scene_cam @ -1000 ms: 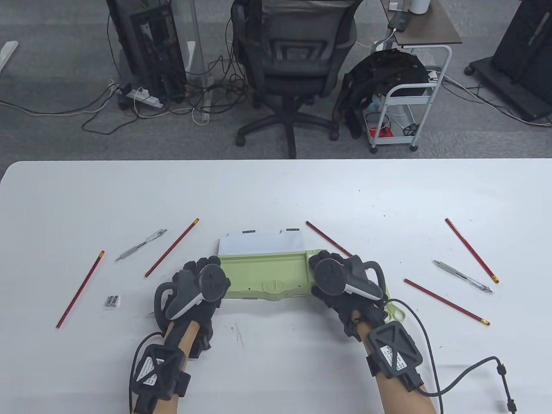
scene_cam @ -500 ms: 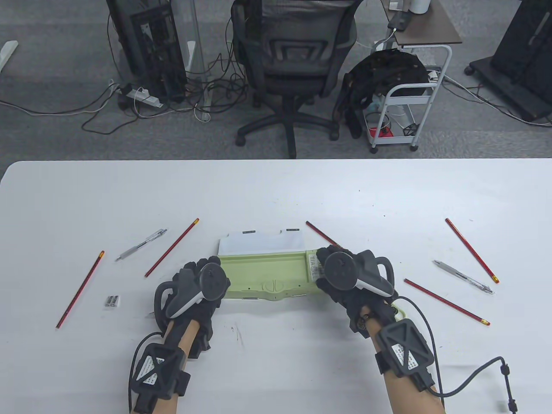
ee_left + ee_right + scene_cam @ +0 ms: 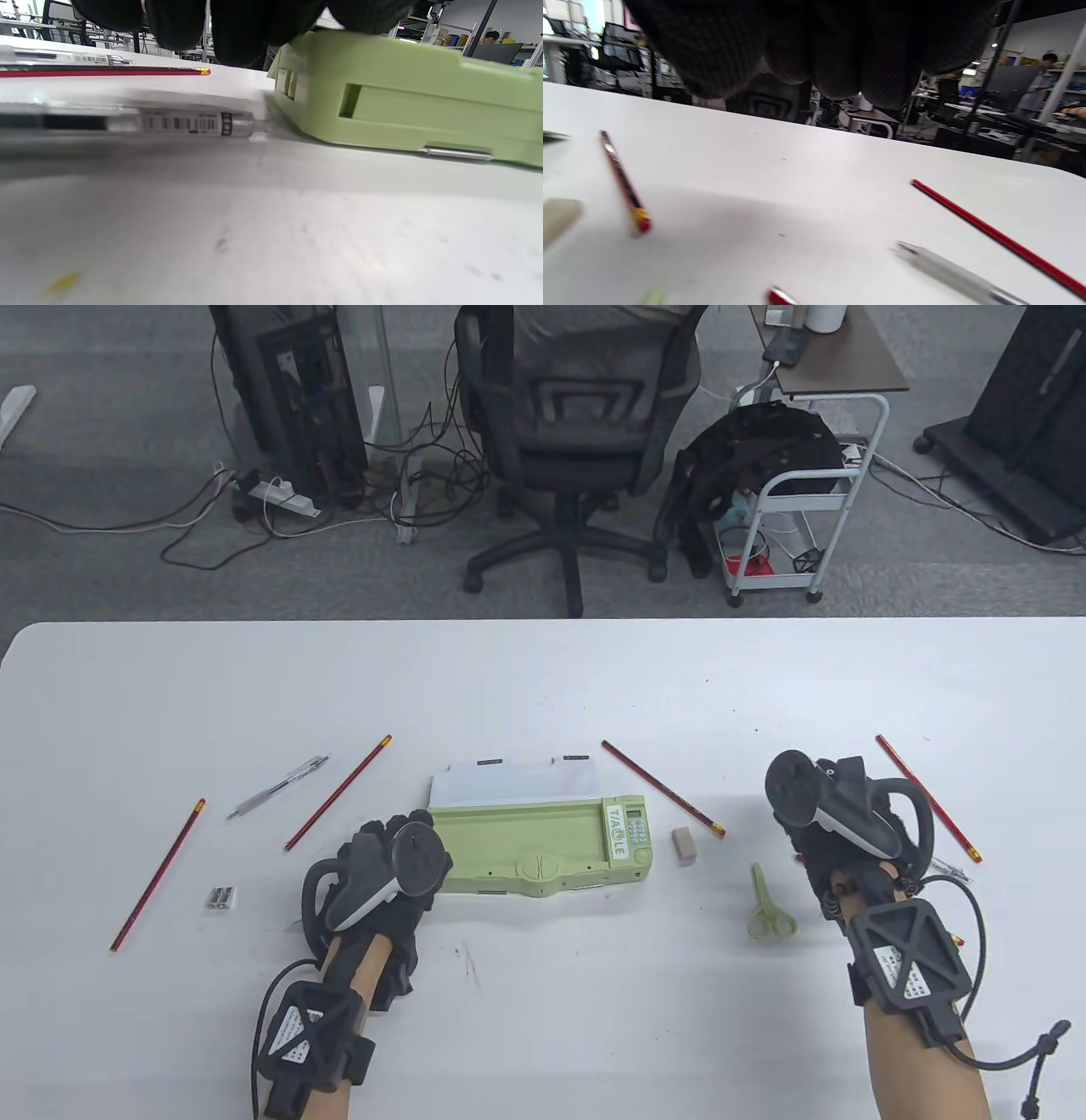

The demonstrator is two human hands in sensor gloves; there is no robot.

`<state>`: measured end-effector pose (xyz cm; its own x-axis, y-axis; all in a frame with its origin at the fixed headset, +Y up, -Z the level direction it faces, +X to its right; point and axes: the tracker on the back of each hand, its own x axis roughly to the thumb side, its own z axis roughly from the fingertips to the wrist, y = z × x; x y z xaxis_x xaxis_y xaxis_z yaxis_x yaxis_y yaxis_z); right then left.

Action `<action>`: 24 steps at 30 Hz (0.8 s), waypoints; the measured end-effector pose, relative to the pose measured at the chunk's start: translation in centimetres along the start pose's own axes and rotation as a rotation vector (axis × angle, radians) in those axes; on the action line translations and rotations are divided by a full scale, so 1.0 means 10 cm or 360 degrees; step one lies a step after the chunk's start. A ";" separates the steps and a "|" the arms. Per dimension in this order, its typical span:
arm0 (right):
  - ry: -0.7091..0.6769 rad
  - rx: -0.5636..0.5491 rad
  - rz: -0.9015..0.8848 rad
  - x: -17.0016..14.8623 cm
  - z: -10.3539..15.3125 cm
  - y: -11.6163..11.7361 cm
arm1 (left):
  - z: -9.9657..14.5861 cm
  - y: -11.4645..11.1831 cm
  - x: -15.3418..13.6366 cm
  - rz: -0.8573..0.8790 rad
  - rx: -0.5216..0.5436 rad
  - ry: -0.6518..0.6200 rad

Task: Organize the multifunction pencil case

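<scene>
The green pencil case lies open at the table's middle, its white lid folded back and a calculator panel at its right end. My left hand rests on the case's left end; in the left wrist view its fingers hang over the case. A pen lies beside the case there. My right hand hovers empty over a pen at the right, between two red pencils. An eraser and green scissors lie right of the case.
On the left lie two red pencils, a clear pen and a small sharpener. Another red pencil lies behind the eraser. An office chair stands beyond the table's far edge.
My right hand left the case's right end and moved right, over the pen. That uncovered the calculator panel, the eraser and the scissors. The left hand stayed put.
</scene>
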<state>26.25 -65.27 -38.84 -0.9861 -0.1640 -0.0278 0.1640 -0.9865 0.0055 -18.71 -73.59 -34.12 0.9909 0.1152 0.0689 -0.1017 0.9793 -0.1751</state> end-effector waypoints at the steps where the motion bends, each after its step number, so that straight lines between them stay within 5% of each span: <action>1: 0.0047 0.0033 0.0047 -0.08 -0.02 0.05 | 0.00 0.00 0.00 -0.0001 0.0001 0.0000; 12: 0.0274 0.0259 0.0269 -0.65 -0.09 0.54 | 0.00 0.00 0.00 -0.0003 -0.0001 0.0004; 24: 0.0322 0.0305 0.0345 -0.84 -0.15 0.87 | 0.00 0.00 0.00 0.0001 -0.0015 0.0012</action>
<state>35.98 -72.52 -40.10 -0.9003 -0.3852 -0.2027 0.3414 -0.9138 0.2202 -18.67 -73.58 -34.12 0.9915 0.1148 0.0612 -0.1018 0.9776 -0.1843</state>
